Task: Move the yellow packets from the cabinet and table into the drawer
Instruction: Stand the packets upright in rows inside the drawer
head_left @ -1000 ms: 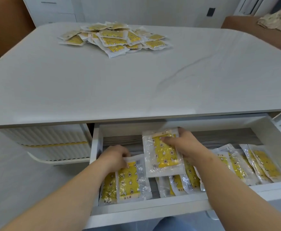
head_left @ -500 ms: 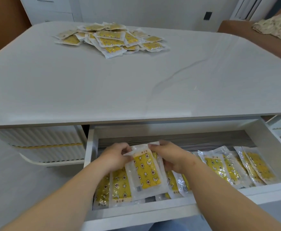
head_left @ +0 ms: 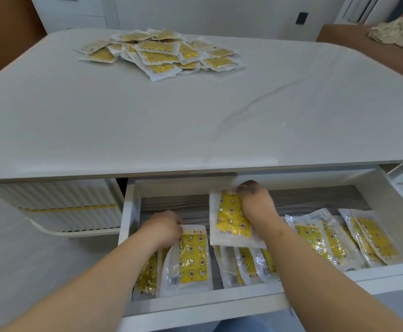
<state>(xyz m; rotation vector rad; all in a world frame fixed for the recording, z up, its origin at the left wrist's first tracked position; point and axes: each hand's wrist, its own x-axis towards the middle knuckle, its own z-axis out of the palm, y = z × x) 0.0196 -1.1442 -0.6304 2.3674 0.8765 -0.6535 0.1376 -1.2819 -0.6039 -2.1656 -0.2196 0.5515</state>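
The white drawer (head_left: 219, 300) under the table stands pulled out, with several yellow packets lying in a row inside. My left hand (head_left: 163, 227) pinches the top edge of a yellow packet (head_left: 190, 259) that lies at the drawer's left end. My right hand (head_left: 258, 203) grips the top of another yellow packet (head_left: 229, 219), lifted and tilted above the row in the middle. More packets (head_left: 327, 238) lean against each other at the right end. A pile of yellow packets (head_left: 162, 52) sits on the far part of the table.
The grey-white table top (head_left: 195, 121) overhangs the back of the drawer. A ribbed white cabinet front (head_left: 59, 204) is left of the drawer. A brown seat with a patterned cloth (head_left: 396, 37) stands at the far right.
Half a second ago both hands held one packet in the drawer's middle. Now the left hand holds a packet laid at the left end, and the right hand lifts another packet further back.
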